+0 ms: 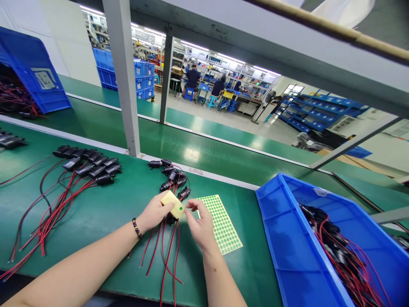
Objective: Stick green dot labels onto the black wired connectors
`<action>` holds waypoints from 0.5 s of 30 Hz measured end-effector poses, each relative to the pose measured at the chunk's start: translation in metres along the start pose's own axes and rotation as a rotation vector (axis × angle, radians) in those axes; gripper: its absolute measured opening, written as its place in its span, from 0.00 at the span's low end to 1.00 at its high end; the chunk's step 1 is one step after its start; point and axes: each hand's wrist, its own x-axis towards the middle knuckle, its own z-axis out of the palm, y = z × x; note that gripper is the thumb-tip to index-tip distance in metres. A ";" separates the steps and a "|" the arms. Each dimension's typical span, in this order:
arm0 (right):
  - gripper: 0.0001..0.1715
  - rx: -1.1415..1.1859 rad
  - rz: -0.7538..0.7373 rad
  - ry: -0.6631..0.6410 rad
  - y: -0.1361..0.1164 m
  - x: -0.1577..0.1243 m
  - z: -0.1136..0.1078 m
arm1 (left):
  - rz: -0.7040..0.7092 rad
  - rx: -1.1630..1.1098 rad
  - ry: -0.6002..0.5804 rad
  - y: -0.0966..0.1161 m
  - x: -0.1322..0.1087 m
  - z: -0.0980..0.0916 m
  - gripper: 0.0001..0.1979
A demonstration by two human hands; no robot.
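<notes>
My left hand (157,212) pinches a small pale-yellow piece of sticker backing (171,204) with a single green dot (181,208) near its right end. At that end is my right hand (202,224), thumb and fingertips drawn together close to the dot; whatever they grip is too small to make out. Under and behind the backing lies a loose group of black connectors (172,175) with red and black wires (164,256) trailing toward me. Partly behind my right hand, a sheet of green dot stickers (222,221) rests flat on the green table.
More wired black connectors (92,164) lie in rows at the left. A blue bin (275,238) holding similar parts stands at the right; another blue bin (47,85) tilts at far left. A grey post (123,76) rises behind the table edge. People sit in the background.
</notes>
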 end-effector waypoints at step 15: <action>0.18 -0.136 -0.094 -0.102 0.006 -0.002 0.006 | 0.094 0.203 -0.038 -0.005 0.002 0.000 0.02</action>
